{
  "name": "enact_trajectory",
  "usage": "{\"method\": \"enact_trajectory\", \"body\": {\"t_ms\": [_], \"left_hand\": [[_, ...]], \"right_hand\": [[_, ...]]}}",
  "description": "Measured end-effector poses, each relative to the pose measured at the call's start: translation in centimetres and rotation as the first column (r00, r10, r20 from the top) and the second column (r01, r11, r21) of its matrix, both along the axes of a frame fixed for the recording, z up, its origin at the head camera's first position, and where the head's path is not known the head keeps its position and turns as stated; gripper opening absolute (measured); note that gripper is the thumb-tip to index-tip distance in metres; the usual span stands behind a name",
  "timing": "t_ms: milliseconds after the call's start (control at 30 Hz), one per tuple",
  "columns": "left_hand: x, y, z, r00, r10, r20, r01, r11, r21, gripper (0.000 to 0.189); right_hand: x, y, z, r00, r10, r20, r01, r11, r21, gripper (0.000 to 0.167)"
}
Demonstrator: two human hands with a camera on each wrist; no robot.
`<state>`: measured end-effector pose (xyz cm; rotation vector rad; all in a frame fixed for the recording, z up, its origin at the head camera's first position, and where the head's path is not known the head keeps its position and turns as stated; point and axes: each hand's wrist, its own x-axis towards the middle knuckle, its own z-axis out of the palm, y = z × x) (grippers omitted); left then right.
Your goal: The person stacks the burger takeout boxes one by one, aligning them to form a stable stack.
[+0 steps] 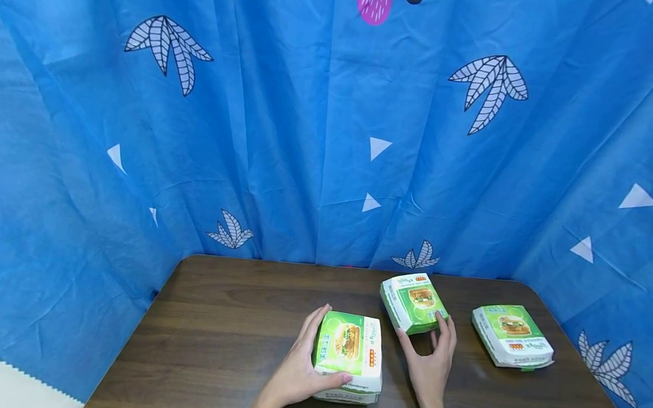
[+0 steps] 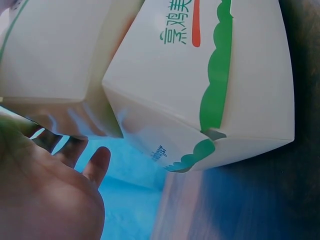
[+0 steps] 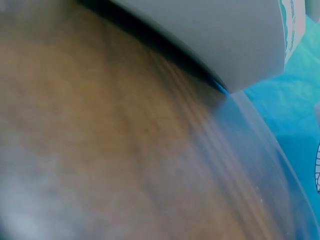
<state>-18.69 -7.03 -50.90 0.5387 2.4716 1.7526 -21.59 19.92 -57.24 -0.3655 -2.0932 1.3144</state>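
Near the front middle of the table, my left hand (image 1: 295, 377) grips a green and white cardboard burger box (image 1: 348, 342), thumb along its near side and fingers round the left side. This box sits on top of a second burger box (image 2: 255, 75), seen clearly in the left wrist view; the upper box is slightly askew there. Farther back, my right hand (image 1: 431, 368) holds another burger box (image 1: 417, 300) by its near end, thumb at the left corner and fingers at the right. In the right wrist view its white side (image 3: 215, 40) shows close over the table, the hand out of sight.
One more burger box (image 1: 511, 337) lies at the right side of the brown wooden table (image 1: 211, 347). A blue patterned curtain (image 1: 286, 133) hangs behind and on both sides of the table. White fabric (image 1: 1, 384) shows at the lower left.
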Motion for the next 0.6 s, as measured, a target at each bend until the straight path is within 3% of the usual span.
{"method": "enact_trajectory", "body": {"t_ms": [600], "left_hand": [[0.1, 0.0, 0.0, 1.0, -0.006, 0.01, 0.006, 1.0, -0.001, 0.113]], "right_hand": [[1.8, -0.3, 0.1, 0.999, 0.024, -0.035, -0.026, 0.998, -0.051, 0.09]]}}
